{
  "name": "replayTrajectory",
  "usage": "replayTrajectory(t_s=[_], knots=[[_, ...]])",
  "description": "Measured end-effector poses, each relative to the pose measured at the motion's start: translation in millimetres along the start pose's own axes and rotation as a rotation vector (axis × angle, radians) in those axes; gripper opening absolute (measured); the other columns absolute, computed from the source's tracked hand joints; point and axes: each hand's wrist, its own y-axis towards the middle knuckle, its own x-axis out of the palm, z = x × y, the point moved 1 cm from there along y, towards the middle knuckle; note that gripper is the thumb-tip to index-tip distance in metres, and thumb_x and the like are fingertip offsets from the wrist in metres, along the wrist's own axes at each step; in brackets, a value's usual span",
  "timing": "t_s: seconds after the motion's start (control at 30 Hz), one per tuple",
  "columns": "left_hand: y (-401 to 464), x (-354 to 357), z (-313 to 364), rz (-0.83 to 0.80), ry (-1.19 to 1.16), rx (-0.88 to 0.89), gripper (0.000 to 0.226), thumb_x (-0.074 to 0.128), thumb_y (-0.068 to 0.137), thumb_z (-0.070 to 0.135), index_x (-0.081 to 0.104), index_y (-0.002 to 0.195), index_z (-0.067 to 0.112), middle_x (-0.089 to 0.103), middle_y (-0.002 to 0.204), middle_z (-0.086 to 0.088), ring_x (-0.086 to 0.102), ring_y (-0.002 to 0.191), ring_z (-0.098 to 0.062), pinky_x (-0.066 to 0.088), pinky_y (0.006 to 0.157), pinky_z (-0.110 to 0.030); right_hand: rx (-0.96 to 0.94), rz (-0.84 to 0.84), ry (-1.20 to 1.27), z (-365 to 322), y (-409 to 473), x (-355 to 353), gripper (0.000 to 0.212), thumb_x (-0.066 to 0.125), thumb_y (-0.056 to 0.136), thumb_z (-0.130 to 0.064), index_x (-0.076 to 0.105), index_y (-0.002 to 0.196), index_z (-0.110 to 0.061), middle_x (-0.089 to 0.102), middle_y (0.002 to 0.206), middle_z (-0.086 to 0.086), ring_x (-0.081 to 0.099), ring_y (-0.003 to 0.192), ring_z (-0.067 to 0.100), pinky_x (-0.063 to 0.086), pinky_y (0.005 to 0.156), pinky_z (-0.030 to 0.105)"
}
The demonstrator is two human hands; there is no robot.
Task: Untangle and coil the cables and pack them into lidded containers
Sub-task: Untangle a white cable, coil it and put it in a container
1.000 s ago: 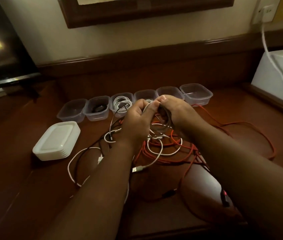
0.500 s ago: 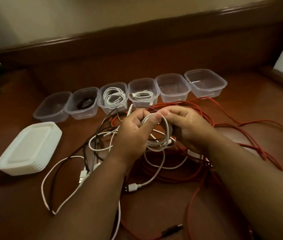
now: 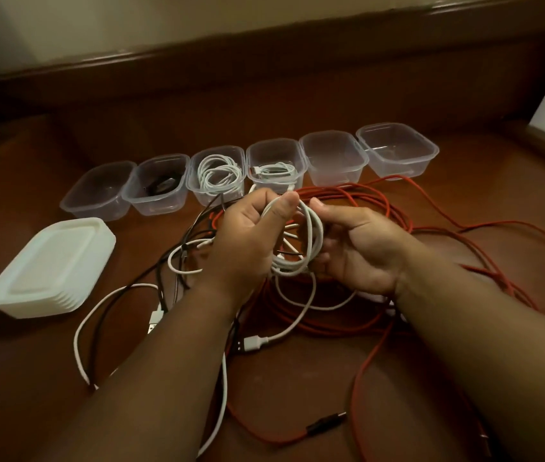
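Since half a second ago both hands have lifted a little toward the row of containers, and the white loops between them hang rounder and more open.

Nearest the camera, a red cable (image 3: 357, 368) runs across the brown wooden surface (image 3: 297, 388) and ends in a dark plug (image 3: 326, 422). Loose white cables (image 3: 79, 341) and thin black cables (image 3: 164, 285) trail out to the left of the forearms, with a white USB plug (image 3: 254, 343) lying between the arms.

Above this, the left hand (image 3: 248, 238) grips the white cable coil (image 3: 301, 241), its thumb pressed over the top of the loops and its fingers curled around them. The right hand (image 3: 361, 248) sits close beside it, fingers curled under the far side of the same coil and its thumb tip near the left thumb; the two hands are together on the coil, held above the tangle. Under them more red cable lies in wide loops that spread out to the right.

To the left stands a stack of white lids (image 3: 49, 268).

Farther back, six clear plastic containers stand in a line, side by side. Counting from the left, the first container (image 3: 98, 191) looks bare, the second container (image 3: 156, 185) holds something dark, the third container (image 3: 218, 171) holds a white coil, and the fourth container (image 3: 276, 165) holds another white cable with its plug showing. The fifth container (image 3: 332, 158) and the sixth container (image 3: 397, 150) hold no cable.
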Motion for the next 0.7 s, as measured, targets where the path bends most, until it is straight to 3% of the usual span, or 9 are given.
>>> replayTrajectory(t_s=[0.1, 0.2, 0.27, 0.37, 0.47, 0.6, 0.7], knots=[[0, -1, 0, 0.059, 0.058, 0.018, 0.035, 0.058, 0.092, 0.042, 0.067, 0.086, 0.008, 0.060, 0.065, -0.008, 0.055, 0.056, -0.026, 0.051, 0.058, -0.040, -0.017, -0.021, -0.078, 2, 1, 4, 0.040, 0.048, 0.091, -0.045, 0.059, 0.098, -0.008, 0.051, 0.074, 0.007, 0.043, 0.060, 0.015, 0.037, 0.053, 0.023], [0, 3, -2, 0.084, 0.037, -0.015, 0.046, 0.057, 0.095, 0.049, 0.063, 0.095, 0.003, 0.068, 0.075, -0.023, 0.066, 0.064, -0.043, 0.058, 0.061, -0.058, -0.111, 0.041, -0.207, 3, 0, 6, 0.051, 0.053, 0.087, -0.056, 0.059, 0.095, -0.005, 0.045, 0.070, 0.009, 0.039, 0.057, 0.016, 0.035, 0.057, 0.029], [0, 5, -5, 0.161, 0.153, 0.008, 0.057, 0.053, 0.093, 0.057, 0.060, 0.092, 0.001, 0.064, 0.069, -0.018, 0.063, 0.060, -0.035, 0.055, 0.057, -0.052, -0.195, 0.149, -0.363, 4, 0, 8, 0.060, 0.052, 0.091, -0.054, 0.057, 0.103, 0.004, 0.046, 0.073, 0.013, 0.041, 0.057, 0.017, 0.036, 0.056, 0.031], [-1, 8, -6, 0.254, 0.321, 0.083, 0.051, 0.050, 0.098, 0.049, 0.053, 0.078, 0.002, 0.043, 0.053, 0.004, 0.042, 0.049, -0.012, 0.037, 0.047, -0.034, -0.277, 0.228, -0.458, 5, -2, 12, 0.048, 0.045, 0.102, -0.040, 0.055, 0.099, 0.007, 0.048, 0.058, 0.006, 0.041, 0.049, 0.013, 0.034, 0.048, 0.026], [-3, 9, -3, 0.259, 0.361, 0.123, 0.043, 0.051, 0.097, 0.047, 0.057, 0.078, 0.009, 0.048, 0.053, 0.008, 0.046, 0.050, -0.007, 0.041, 0.049, -0.031, -0.268, 0.184, -0.321, -2, -7, 15, 0.029, 0.041, 0.104, -0.023, 0.055, 0.096, 0.001, 0.053, 0.051, -0.001, 0.042, 0.036, 0.003, 0.034, 0.041, 0.019], [-5, 9, -3, 0.266, 0.435, 0.186, 0.043, 0.052, 0.097, 0.049, 0.057, 0.075, 0.013, 0.048, 0.055, 0.010, 0.043, 0.050, -0.005, 0.038, 0.048, -0.027, -0.203, 0.097, -0.297, -6, -8, 8, 0.033, 0.044, 0.102, -0.022, 0.056, 0.118, 0.004, 0.053, 0.063, 0.006, 0.028, 0.040, 0.008, 0.016, 0.049, 0.027], [-7, 9, -1, 0.287, 0.456, 0.211, 0.041, 0.050, 0.094, 0.051, 0.048, 0.067, 0.021, 0.047, 0.053, 0.012, 0.042, 0.048, -0.005, 0.036, 0.046, -0.021, -0.223, 0.098, -0.382, -5, -9, 8, 0.033, 0.048, 0.101, -0.024, 0.058, 0.121, 0.001, 0.050, 0.063, 0.002, 0.033, 0.042, 0.006, 0.025, 0.043, 0.020]])
